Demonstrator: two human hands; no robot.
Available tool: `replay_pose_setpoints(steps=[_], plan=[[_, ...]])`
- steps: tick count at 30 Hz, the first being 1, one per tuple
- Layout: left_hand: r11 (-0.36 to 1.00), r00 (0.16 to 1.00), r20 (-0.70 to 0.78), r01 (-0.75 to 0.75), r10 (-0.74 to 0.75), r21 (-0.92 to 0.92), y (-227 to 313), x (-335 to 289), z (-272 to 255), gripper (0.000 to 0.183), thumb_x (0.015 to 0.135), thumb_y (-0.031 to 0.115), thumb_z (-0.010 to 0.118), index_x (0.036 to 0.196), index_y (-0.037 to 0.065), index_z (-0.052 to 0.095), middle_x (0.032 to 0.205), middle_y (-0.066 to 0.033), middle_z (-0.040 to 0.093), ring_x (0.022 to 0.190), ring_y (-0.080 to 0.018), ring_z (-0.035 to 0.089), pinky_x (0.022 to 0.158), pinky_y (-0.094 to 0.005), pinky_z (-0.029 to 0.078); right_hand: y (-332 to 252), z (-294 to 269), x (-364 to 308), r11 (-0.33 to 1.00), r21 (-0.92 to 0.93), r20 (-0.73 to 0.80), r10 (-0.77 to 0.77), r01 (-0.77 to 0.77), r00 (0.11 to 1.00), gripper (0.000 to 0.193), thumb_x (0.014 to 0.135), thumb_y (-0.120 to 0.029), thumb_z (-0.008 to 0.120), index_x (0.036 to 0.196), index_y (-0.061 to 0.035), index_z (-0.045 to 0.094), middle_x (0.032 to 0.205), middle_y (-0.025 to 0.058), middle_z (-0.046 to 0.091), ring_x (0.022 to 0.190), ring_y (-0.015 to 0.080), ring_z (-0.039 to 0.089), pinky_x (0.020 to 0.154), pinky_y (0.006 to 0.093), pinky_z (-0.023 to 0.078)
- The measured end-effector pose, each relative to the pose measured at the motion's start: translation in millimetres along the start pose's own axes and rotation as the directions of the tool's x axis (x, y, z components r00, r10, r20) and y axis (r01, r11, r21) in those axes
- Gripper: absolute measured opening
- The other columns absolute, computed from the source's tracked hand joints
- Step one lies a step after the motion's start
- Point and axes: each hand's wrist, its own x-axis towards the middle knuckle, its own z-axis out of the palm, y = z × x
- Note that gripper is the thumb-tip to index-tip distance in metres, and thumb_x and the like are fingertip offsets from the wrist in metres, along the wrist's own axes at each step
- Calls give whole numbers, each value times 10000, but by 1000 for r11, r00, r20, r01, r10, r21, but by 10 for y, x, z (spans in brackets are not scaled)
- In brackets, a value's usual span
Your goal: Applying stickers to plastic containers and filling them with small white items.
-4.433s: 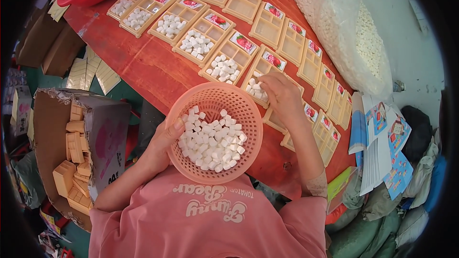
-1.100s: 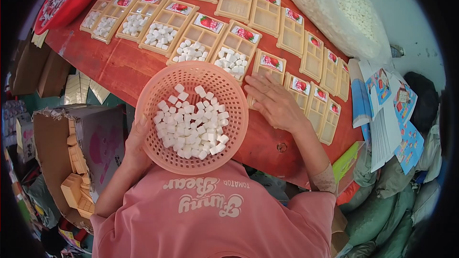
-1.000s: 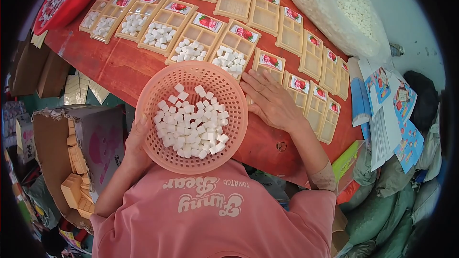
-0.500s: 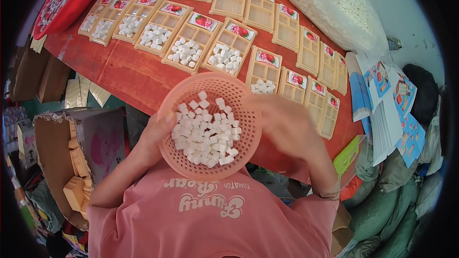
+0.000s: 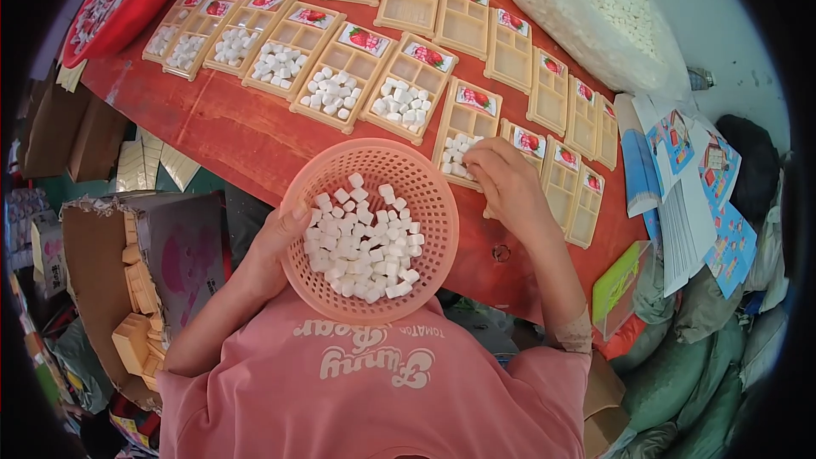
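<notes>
My left hand [image 5: 276,242] grips the rim of a round pink perforated plastic basket [image 5: 438,268]. Inside lie many small white marshmallows [image 5: 365,246]. My right hand [image 5: 514,187] is over the right side of a beige compartment tray [image 5: 459,119] with a strawberry picture. Its fingers are bent together and point down at the marshmallows in the tray's large compartment; whether they pinch one is hidden. To the left, several matching trays [image 5: 353,59] hold marshmallows in their large compartments. Right of my hand, a tray [image 5: 558,178] shows no marshmallows.
A back row of beige trays [image 5: 463,21] runs across the red table [image 5: 238,132]. A large clear bag [image 5: 616,8] of white pieces leans at the back right. A red basin [image 5: 123,0] with small packets is far left. Printed sheets [image 5: 693,195] hang right; a carton [image 5: 183,246] stands left.
My right hand has moved from beside the basket rim to the tray beyond it. More of that tray now shows. The basket has shifted slightly toward me.
</notes>
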Motion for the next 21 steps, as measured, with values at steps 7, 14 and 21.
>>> replay_pose_setpoints(steps=[7,14,21], plan=[[1000,1000,7,22,-22,-16,-23,2,-29,641,861,452,486,1286,-7,345,1197,-125,498,1071,-197,510,923,-327,407,1,-143,-9,995,99,0,11,-11,1000,141,769,19,582,908,5,590,890,115,593,812,252,589,701,300,468],[992,989,122,74,-86,100,49,137,43,700,837,492,502,1310,10,320,1243,-141,466,1108,-232,487,946,-363,392,-595,-258,-23,961,232,53,-167,151,985,150,771,-87,628,905,-21,614,888,100,628,829,246,618,719,314,495],[990,980,157,106,-120,96,-12,164,131,682,850,473,510,1300,-5,326,1214,-130,480,1086,-191,506,914,-317,419,-932,331,-177,972,-129,321,-144,194,936,681,721,-465,618,1264,-100,428,1252,170,424,1144,344,429,902,447,387]])
